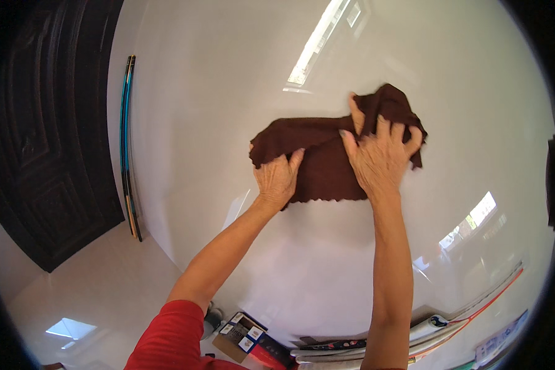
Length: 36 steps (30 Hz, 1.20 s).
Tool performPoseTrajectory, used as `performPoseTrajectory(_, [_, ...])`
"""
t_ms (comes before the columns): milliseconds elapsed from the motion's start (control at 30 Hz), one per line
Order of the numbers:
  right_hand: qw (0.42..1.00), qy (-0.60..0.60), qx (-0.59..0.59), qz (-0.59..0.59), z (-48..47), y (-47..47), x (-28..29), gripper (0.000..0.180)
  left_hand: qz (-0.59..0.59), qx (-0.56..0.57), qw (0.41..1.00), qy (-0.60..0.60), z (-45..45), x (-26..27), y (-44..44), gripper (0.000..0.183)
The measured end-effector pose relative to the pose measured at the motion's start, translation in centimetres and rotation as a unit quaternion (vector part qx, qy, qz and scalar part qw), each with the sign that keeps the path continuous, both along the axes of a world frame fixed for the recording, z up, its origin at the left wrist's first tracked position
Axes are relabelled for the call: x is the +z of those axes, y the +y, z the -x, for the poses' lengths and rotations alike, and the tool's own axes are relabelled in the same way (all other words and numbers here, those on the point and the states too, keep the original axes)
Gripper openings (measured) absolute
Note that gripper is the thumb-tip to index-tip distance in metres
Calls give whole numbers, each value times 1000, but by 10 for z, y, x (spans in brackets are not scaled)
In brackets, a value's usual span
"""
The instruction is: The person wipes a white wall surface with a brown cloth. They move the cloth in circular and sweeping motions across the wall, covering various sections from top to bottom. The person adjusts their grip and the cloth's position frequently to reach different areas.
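Observation:
A dark brown cloth with wavy edges (330, 171) is partly folded and bunched in front of a glossy pale surface. My left hand (277, 178) holds its left part, with the thumb outside and the other fingers hidden under the fold. Higher and to the right, my right hand (383, 155) grips the bunched end, its fingertips tucked beneath the cloth. A skin-coloured shape shows by the cloth just left of the right fingers; whether it is a finger or a reflection, I cannot tell. The cloth's right corner hangs down past my right hand.
A dark panelled door (51, 138) stands at the left, with long blue-and-black sticks (126, 138) beside it. Along the bottom lie boxes (247, 335), a patterned dark item (342, 345) and long white and red-edged items (467, 320). Bright window reflections cross the glossy surface.

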State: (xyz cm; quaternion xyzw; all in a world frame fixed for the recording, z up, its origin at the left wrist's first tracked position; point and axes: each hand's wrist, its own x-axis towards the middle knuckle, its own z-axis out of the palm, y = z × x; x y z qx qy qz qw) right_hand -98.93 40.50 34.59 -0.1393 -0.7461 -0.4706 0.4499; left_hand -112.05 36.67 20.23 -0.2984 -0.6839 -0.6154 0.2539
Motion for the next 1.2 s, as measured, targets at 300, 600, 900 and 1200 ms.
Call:
performPoseTrajectory(300, [991,-70,114,-9,67,1,-34,36,2,1,1000,-4,27,-38,-2,31])
performPoseTrajectory(600, [977,-182,82,80,-10,9,-120,30,57,-114,992,16,-75,-106,-15,53])
performPoseTrajectory(900, [980,-157,31,117,-126,36,-221,21,195,-172,965,33,-149,-173,-18,57])
performPoseTrajectory(1200, [991,-93,63,68,-45,3,-158,29,99,-79,988,86,-63,-128,-9,41])
